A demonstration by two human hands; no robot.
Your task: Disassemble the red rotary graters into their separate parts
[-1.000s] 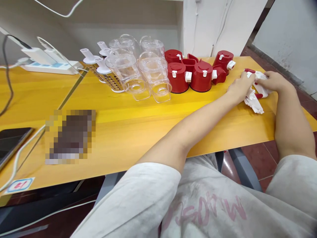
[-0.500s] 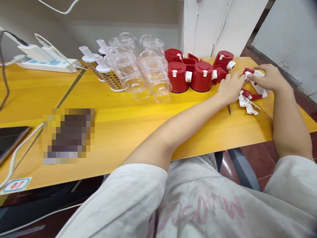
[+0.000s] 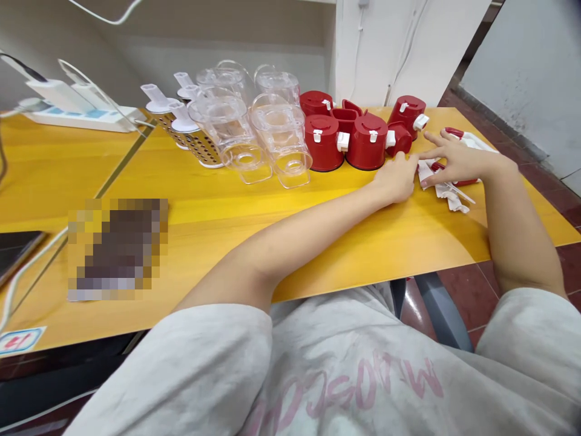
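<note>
My left hand (image 3: 394, 180) rests low over the table with its fingers curled; what they hold, if anything, is hidden. Its fingertips come close to my right hand (image 3: 460, 158), whose fingers are spread over small white plastic parts (image 3: 451, 197). The right thumb lies along the edge of those parts. Beneath and behind that hand are red-and-white handle-like pieces (image 3: 454, 131), partly covered. Just beyond my left hand stand several red plastic housings (image 3: 367, 142) with white clips, one lying on its side (image 3: 399, 140).
Clear plastic housings (image 3: 279, 130) stand left of the red ones, beside perforated metal drums (image 3: 204, 145) with white stems. A power strip (image 3: 91, 118) with cables, a blurred dark object (image 3: 122, 248) and a dark device (image 3: 18, 251) lie on the left of the yellow table (image 3: 218, 242).
Both hands have moved left and apart from the red-and-white piece they were handling. My right hand has spread its fingers. A thin dark metal item near my left hand no longer shows.
</note>
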